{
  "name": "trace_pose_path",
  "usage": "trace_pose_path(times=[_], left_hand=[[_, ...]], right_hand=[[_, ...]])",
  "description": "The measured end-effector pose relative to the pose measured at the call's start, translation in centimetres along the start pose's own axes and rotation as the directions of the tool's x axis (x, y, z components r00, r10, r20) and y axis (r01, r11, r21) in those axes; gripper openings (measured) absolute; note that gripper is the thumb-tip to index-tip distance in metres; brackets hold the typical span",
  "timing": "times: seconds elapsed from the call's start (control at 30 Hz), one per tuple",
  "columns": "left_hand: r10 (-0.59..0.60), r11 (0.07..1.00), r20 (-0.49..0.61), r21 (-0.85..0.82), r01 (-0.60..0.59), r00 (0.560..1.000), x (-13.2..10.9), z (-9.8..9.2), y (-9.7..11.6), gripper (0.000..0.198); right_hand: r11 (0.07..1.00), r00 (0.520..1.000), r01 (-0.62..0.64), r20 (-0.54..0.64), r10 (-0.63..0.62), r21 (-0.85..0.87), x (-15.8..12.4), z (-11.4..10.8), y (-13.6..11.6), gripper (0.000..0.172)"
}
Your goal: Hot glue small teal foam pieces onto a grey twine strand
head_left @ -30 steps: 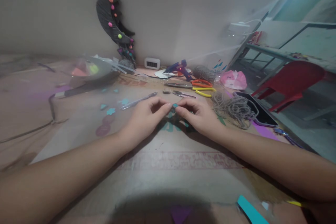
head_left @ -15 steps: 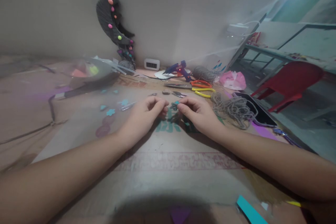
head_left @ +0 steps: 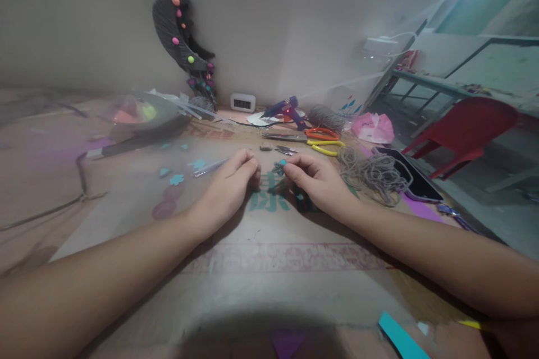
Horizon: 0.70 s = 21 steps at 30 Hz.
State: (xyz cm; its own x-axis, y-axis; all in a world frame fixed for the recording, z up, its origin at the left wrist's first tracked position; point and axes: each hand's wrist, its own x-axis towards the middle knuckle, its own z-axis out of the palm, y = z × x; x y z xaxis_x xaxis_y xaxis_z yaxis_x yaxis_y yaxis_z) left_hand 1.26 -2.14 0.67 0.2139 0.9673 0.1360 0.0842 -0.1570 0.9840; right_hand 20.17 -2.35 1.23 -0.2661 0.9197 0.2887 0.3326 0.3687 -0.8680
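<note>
Between thumb and fingertips, my right hand (head_left: pixel 315 178) pinches a small grey yarn piece (head_left: pixel 278 168) with a teal bit on it. My left hand (head_left: pixel 234 179) is a little to the left of that piece, apart from it, its fingers curled together; whatever may be between them is hidden. A clear plastic strip (head_left: pixel 209 168) lies by the back of my left hand. Teal paper flowers (head_left: pixel 177 179) rest farther left on the sheet. Beyond my hands lie small snips (head_left: pixel 286 150), orange-handled scissors (head_left: pixel 322 134) and a yellow-handled tool (head_left: pixel 327 149).
Loose grey yarn (head_left: pixel 379 176) and a phone (head_left: pixel 415 176) lie right of my right hand. At the back are a glue gun (head_left: pixel 286 109), a yarn ball (head_left: pixel 325 116) and a pink bag (head_left: pixel 373 128). A decorated crescent (head_left: pixel 172 28) hangs on the wall; a red chair (head_left: pixel 480 129) stands right.
My left hand has drawn slightly left and its fingers have curled in more. My right hand holds the yarn piece in nearly the same spot.
</note>
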Motion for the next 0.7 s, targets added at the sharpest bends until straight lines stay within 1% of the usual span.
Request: trace_pose_path(times=[0.13,0.23,0.3,0.37,0.43,0.5,0.57,0.63,0.7], left_hand=[[0.065,0.994,0.009,0.083,-0.066,0.998,-0.2,-0.3,0.0,0.030],[0.067,0.989,0.037,0.126,-0.072,0.997,-0.1,-0.4,-0.1,0.033],[0.062,0.989,0.053,0.134,-0.068,0.997,0.0,-0.3,-0.1,0.030],[0.062,0.987,0.058,0.147,-0.070,0.996,0.1,-0.2,-0.1,0.021],[0.063,0.984,0.067,0.160,-0.073,0.996,0.0,-0.2,-0.1,0.015],[0.070,0.981,0.108,0.170,-0.088,0.992,-0.1,-0.1,0.0,0.014],[0.104,0.966,0.182,0.215,-0.143,0.978,-0.3,0.0,0.1,0.016],[0.164,0.935,0.251,0.269,-0.232,0.954,-0.6,0.1,0.1,0.016],[0.227,0.904,0.274,0.298,-0.307,0.935,-0.7,0.2,0.1,0.015]], right_hand=[[1.000,1.000,-0.007,-0.001,0.007,0.001,0.0,0.0,0.0,0.033],[1.000,1.000,-0.002,-0.002,0.002,-0.004,0.0,0.0,0.0,0.033],[1.000,1.000,0.001,-0.013,-0.001,-0.013,0.0,-0.1,-0.1,0.033],[1.000,0.999,-0.004,-0.033,0.003,-0.008,0.1,-0.2,0.0,0.034],[1.000,0.998,-0.021,-0.054,0.022,0.018,0.2,-0.3,0.0,0.035],[0.997,0.995,-0.048,-0.082,0.053,0.061,0.3,-0.2,0.0,0.034],[0.990,0.989,-0.076,-0.117,0.090,0.120,0.5,0.1,-0.2,0.033],[0.985,0.986,-0.081,-0.134,0.102,0.154,0.5,0.6,-0.5,0.032],[0.985,0.991,-0.064,-0.107,0.082,0.158,0.6,1.2,-0.9,0.029]])
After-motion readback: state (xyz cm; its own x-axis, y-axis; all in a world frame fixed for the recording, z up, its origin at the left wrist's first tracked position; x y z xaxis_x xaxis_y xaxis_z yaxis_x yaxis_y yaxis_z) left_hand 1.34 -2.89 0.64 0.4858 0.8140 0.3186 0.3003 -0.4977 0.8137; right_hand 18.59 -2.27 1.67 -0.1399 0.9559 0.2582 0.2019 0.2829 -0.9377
